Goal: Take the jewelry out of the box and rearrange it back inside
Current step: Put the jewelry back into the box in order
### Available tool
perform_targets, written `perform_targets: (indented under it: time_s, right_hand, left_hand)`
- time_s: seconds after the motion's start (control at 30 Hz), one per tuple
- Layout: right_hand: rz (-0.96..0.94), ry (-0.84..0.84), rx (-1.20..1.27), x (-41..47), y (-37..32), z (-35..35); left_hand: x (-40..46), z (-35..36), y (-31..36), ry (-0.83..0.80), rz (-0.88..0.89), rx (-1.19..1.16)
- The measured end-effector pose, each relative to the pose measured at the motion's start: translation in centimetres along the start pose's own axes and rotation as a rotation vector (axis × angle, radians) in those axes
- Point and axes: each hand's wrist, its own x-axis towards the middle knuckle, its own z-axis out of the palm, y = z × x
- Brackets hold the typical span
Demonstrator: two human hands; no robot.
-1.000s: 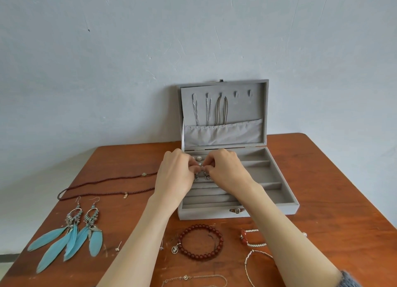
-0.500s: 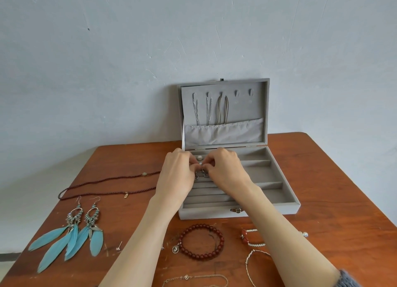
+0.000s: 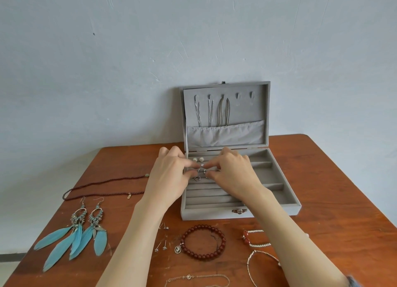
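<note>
The grey velvet jewelry box (image 3: 240, 213) stands open at the table's back, lid upright against the wall. Three chains (image 3: 211, 113) hang from hooks in the lid. Two pearl studs (image 3: 198, 159) sit in the rear ring roll. My left hand (image 3: 169, 175) and my right hand (image 3: 233, 172) meet over the ring rolls, fingertips pinching small silver earrings (image 3: 202, 170) at the padded slots. A second small silver piece (image 3: 197, 178) lies just below the fingers.
On the wooden table (image 3: 333, 200): two blue feather earrings (image 3: 75, 235) and a dark bead necklace (image 3: 103, 187) at left, small stud earrings (image 3: 162, 244), a red bead bracelet (image 3: 203, 241), a pearl bracelet (image 3: 255, 238), a silver bangle (image 3: 262, 263) and a thin chain bracelet (image 3: 193, 279) in front.
My hands have drawn slightly apart over the ring rolls, uncovering the two pearl studs and the silver earrings between my fingertips.
</note>
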Motion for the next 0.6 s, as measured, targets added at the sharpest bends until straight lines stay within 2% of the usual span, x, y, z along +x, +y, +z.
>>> perform_targets:
  time_s: [0.47, 0.6]
  right_hand:
    - [0.015, -0.051, 0.039, 0.26, 0.46, 0.28]
    - [0.011, -0.019, 0.070, 0.28, 0.25, 0.54]
  left_hand:
    - [-0.01, -0.19, -0.11, -0.118, -0.015, 0.015]
    - [-0.16, -0.12, -0.08, -0.068, 0.010, 0.002]
